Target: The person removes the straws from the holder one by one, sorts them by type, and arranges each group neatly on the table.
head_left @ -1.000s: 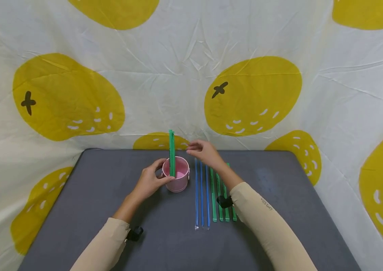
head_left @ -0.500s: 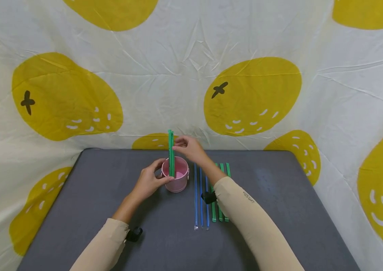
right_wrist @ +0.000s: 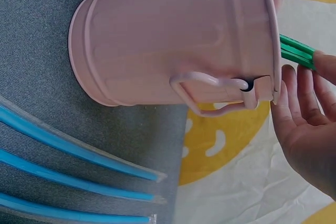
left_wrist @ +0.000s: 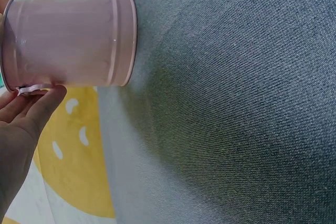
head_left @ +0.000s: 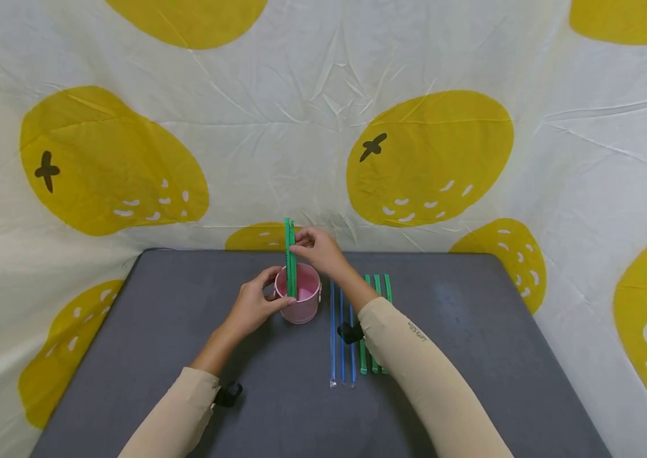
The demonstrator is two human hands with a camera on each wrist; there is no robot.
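A small pink metal bucket (head_left: 300, 313) stands upright on the table. My left hand (head_left: 250, 304) grips it from the left, thumb at the near rim and fingers round the far side. In the left wrist view its fingertips lie by one of the handle loops on the bucket (left_wrist: 68, 40). Several green wrapped straws (head_left: 291, 270) stand nearly upright in the bucket and rise well above its rim. My right hand (head_left: 323, 252) pinches them above the rim, between thumb and fingers. In the right wrist view the green straws (right_wrist: 296, 51) show between rim and thumb.
Right of the bucket, blue straws (head_left: 333, 356) in clear wrappers lie side by side on the dark grey table (head_left: 277, 407). Beyond them lies a row of green wrapped straws (head_left: 363, 361), partly hidden under my right forearm. A white cloth (head_left: 277, 159) with yellow fruit prints hangs behind.
My right hand has moved left from above the blue straws to the green straws in the bucket and now pinches them. The left hand and bucket have stayed put.
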